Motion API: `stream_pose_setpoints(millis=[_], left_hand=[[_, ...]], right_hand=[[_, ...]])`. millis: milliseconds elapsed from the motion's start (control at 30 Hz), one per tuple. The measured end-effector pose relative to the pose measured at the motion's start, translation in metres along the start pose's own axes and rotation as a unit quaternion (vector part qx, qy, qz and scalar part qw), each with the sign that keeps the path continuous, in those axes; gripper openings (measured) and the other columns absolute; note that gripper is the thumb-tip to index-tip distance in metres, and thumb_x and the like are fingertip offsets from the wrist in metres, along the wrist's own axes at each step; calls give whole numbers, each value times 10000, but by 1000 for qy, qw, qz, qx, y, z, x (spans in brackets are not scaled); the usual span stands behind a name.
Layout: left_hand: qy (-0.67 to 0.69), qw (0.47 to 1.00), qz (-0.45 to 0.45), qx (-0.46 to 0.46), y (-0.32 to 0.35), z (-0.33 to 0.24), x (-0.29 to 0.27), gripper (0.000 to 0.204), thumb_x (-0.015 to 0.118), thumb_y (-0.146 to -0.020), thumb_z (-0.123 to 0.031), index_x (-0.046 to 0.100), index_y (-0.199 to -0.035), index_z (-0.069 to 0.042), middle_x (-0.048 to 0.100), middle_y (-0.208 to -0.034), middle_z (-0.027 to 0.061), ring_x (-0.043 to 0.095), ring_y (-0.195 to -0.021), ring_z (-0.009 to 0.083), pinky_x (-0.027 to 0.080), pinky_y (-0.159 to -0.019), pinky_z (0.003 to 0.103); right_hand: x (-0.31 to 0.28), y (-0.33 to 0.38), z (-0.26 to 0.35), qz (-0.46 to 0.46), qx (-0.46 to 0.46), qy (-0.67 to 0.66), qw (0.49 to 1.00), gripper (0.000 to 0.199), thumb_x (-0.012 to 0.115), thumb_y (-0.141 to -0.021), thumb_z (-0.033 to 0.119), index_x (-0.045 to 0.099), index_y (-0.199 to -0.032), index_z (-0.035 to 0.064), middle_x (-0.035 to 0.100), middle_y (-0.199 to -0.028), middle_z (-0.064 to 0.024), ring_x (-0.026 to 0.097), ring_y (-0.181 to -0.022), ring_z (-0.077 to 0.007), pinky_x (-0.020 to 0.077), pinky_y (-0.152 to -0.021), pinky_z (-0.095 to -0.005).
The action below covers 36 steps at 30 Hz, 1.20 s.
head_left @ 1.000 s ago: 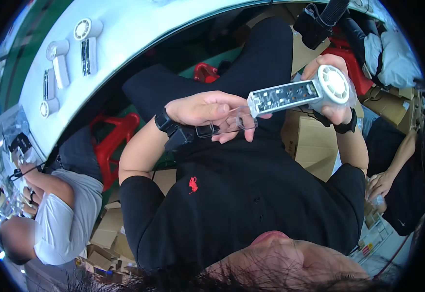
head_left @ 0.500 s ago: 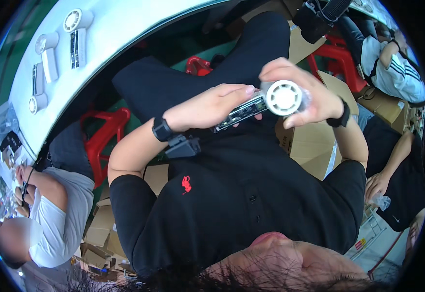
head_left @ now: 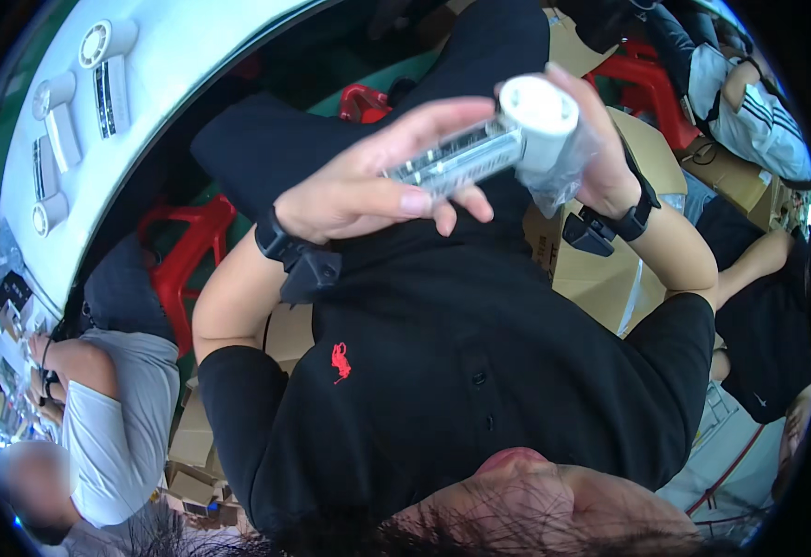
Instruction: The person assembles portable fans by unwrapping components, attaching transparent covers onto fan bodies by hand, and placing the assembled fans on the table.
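Note:
Both hands hold a small hand-held fan [head_left: 480, 148] above my lap, close to the camera. It has a round white head [head_left: 540, 111] and a clear, ribbed handle. My left hand [head_left: 368, 190] lies along the handle with the fingers stretched under it. My right hand [head_left: 605, 158] wraps the back of the white head, with a bit of clear plastic wrap [head_left: 563, 181] bunched under it. Each wrist wears a black band.
A curved white table [head_left: 173, 102] at upper left carries several similar white fans [head_left: 109, 65]. Red stools [head_left: 183, 260] and cardboard boxes [head_left: 600, 274] stand around my legs. A person in a grey shirt [head_left: 113, 436] sits lower left; others sit at the right [head_left: 758, 102].
The fan has come up toward the camera and turned, so its round head faces more sideways. My left hand has slid along the handle; my right hand stays on the head.

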<state>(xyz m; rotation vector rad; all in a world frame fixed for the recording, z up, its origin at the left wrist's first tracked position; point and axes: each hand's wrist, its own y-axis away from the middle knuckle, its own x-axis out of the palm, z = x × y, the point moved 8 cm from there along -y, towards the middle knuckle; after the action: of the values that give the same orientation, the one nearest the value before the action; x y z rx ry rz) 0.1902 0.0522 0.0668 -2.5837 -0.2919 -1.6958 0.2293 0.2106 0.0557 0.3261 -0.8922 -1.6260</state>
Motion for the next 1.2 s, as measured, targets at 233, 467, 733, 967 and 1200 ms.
stream_pose_setpoints(millis=[233, 467, 733, 967, 1200], left_hand=[[12, 998, -5, 65, -5, -37, -12, 698, 489, -972, -504, 345, -1425, 8, 609, -1209, 198, 700, -853, 252, 579, -594, 263], [-188, 978, -88, 34, 5, -34, -14, 716, 298, -1006, -571, 353, -1430, 3, 618, -1194, 209, 701, -786, 258, 572, -590, 255], [203, 979, 31, -18, 0, -14, -2, 715, 216, -1033, -522, 299, -1477, 31, 574, -1285, 235, 701, -852, 311, 603, -602, 324], [205, 977, 9, -58, -2, -3, -10, 715, 217, -1030, -527, 302, -1484, 19, 615, -1205, 239, 697, -822, 311, 596, -589, 328], [148, 986, -35, -70, -3, 1, -18, 741, 239, -1014, -571, 290, -1488, -3, 646, -1137, 232, 692, -797, 287, 580, -569, 314]], right_hand=[[27, 2, 58, 146, -138, 17, 979, 606, 258, -1035, 505, 562, -1262, 32, 685, -988, -60, 668, -915, -126, 525, -782, -241], [16, 3, 41, 80, -117, 58, 988, 572, 303, -1038, 500, 615, -1215, 55, 679, -1079, -87, 663, -963, -144, 518, -848, -256], [17, 7, 49, 84, -173, 72, 979, 555, 322, -1031, 503, 619, -1185, 60, 677, -1062, -82, 660, -964, -142, 523, -824, -253], [9, 5, 33, 59, -130, 60, 988, 534, 331, -1031, 494, 625, -1164, 68, 683, -1034, -71, 668, -928, -139, 530, -792, -247], [13, 10, 38, 69, -159, 85, 981, 527, 331, -1031, 493, 626, -1162, 77, 680, -1040, -74, 667, -933, -145, 532, -784, -247]])
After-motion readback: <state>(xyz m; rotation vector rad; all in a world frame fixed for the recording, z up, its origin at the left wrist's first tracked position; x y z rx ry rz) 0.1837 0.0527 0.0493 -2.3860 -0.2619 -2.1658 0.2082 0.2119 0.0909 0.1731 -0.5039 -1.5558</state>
